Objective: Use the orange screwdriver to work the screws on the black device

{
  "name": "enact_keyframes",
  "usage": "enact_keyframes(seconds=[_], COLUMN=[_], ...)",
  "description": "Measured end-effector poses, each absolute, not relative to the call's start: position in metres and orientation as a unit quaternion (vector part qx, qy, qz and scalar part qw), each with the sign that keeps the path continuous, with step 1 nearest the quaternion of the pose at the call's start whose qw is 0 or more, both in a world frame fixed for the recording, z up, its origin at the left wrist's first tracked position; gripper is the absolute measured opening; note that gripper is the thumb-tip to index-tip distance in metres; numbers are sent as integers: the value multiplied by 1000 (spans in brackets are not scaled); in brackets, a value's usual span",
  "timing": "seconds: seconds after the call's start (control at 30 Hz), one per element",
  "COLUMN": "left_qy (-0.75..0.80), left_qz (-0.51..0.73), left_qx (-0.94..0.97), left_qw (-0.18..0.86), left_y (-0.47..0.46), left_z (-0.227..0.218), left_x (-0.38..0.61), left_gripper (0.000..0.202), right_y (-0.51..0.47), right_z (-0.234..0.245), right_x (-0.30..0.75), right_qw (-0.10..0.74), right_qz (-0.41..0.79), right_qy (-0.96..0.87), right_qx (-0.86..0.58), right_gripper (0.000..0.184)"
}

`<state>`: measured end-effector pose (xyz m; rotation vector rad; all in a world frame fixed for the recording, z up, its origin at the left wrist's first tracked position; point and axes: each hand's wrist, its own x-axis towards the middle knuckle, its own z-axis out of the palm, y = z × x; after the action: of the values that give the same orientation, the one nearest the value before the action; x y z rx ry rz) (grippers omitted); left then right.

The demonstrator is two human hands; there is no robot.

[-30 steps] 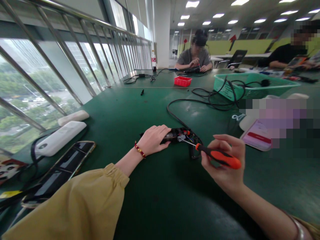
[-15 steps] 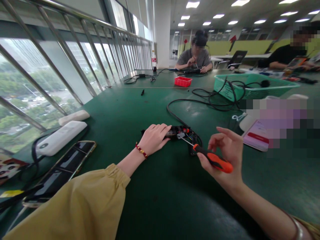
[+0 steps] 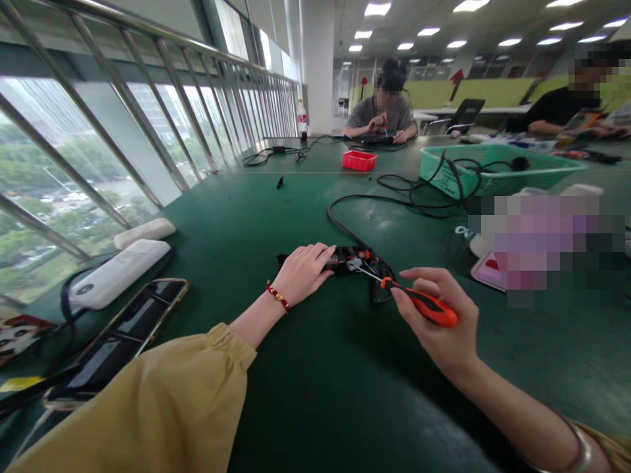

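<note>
A small black device (image 3: pixel 357 257) with exposed wires and parts lies on the green table (image 3: pixel 315 368), and a black cable (image 3: pixel 340 226) leads away from it. My left hand (image 3: pixel 304 271) rests on the device's left end, its fingers curled over it and pressing it down. My right hand (image 3: pixel 440 322) is closed around an orange-handled screwdriver (image 3: pixel 419 305). The screwdriver's thin metal tip touches the device's open middle.
Two white power banks (image 3: pixel 118 272) and a phone (image 3: pixel 118 335) lie at the left by a window railing. A teal basket (image 3: pixel 497 172) with cables and a small red tray (image 3: pixel 359 160) stand farther back. Two other people sit at the far end.
My right hand's fingers opened for a moment and closed again round the screwdriver handle, turning it. The left hand stayed on the device.
</note>
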<state>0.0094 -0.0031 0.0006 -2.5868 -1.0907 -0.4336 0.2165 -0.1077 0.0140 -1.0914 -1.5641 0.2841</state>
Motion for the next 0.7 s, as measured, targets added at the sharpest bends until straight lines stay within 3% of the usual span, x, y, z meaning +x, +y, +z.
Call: enact_keyframes(seconds=[0.07, 0.23, 0.3, 0.4, 0.47, 0.6, 0.7], left_qy=[-379, -376, -375, -375, -376, -378, -379], left_qz=[-151, -150, -151, -153, -154, -154, -156], left_qx=[-901, -903, -903, -902, -902, -902, -901], left_qw=[148, 146, 147, 147, 145, 141, 139], left_y=[-2, -2, -2, -2, -2, -2, -3], left_z=[0, -1, -1, 0, 0, 1, 1], left_x=[9, 8, 9, 9, 9, 9, 9], left_gripper=[40, 39, 39, 39, 39, 40, 40], right_y=[-108, -107, -108, -109, -109, -107, -110], right_z=[14, 13, 11, 11, 13, 17, 17], right_x=[215, 216, 218, 218, 216, 214, 216], right_qw=[586, 616, 588, 567, 598, 640, 588], right_qz=[135, 94, 117, 145, 132, 119, 136], right_qy=[-658, -643, -654, -661, -647, -626, -652], right_qx=[-454, -445, -462, -470, -454, -429, -459], right_gripper=[30, 61, 55, 32, 35, 61, 47])
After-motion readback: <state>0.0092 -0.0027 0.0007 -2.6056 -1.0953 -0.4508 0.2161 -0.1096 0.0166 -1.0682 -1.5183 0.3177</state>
